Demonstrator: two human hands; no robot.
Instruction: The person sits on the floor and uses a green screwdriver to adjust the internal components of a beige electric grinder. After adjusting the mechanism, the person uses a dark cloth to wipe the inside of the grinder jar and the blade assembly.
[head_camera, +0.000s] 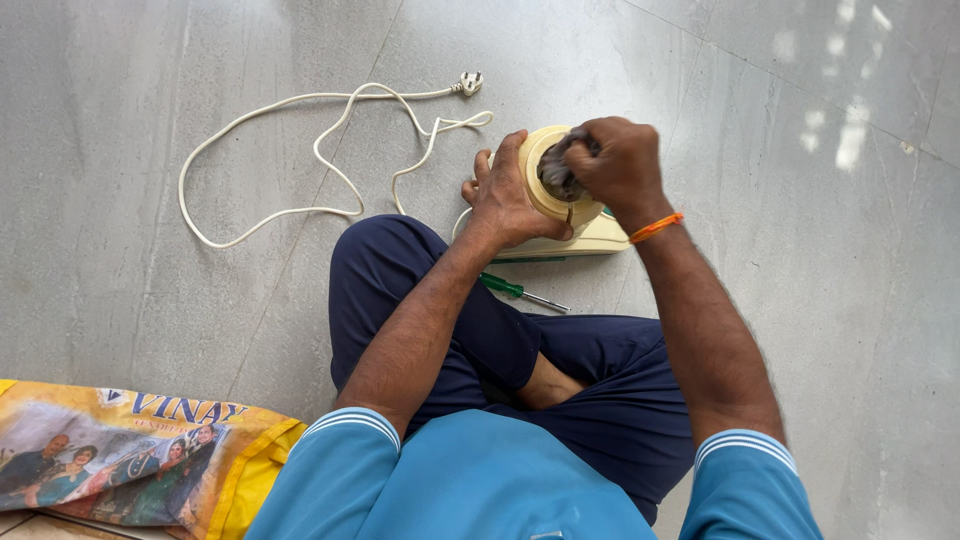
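A cream-coloured mixer base (585, 232) stands on the grey tiled floor in front of my crossed legs. My left hand (505, 195) grips its left side and steadies it. My right hand (618, 160) is closed over the top of the base, holding a dark grey cloth (557, 172) pressed into the round opening. An orange thread band circles my right wrist. The base's white cord (300, 150) lies in loose loops to the left and ends in a plug (469, 82).
A green-handled screwdriver (520, 292) lies on the floor between my knee and the base. A yellow printed bag (130, 455) sits at the lower left. Grey floor tiles stretch all around.
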